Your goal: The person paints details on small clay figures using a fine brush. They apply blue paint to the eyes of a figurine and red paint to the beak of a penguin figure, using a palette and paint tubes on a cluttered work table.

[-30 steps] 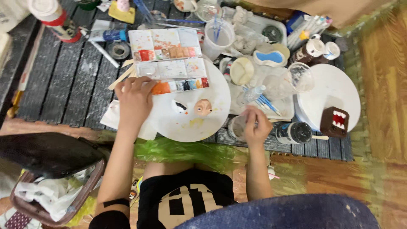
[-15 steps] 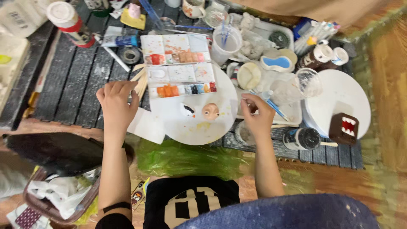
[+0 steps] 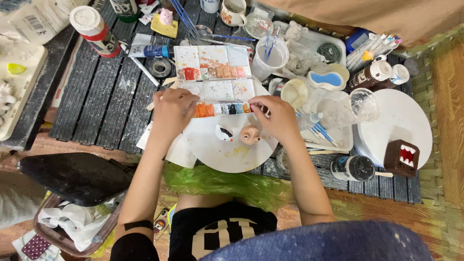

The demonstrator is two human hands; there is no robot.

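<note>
1. Head view: watercolour palette (image 3: 215, 79) lies open on the dark slatted table (image 3: 101, 101).
2. Left hand (image 3: 173, 112) rests curled at its near edge, grip unclear.
3. Right hand (image 3: 274, 117) pinches something small, unidentifiable.
4. White round plate (image 3: 232, 147) sits just below the palette.

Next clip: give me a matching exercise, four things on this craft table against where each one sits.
Things:
1. paint palette
2. brown block figure
3. small painted head
4. red-capped bottle

Places:
A. far left of the slatted top
B. on the right-hand white disc
C. just beyond both hands
D. on the middle white disc, below the right hand

Pairs: 1-C, 2-B, 3-D, 4-A
</note>
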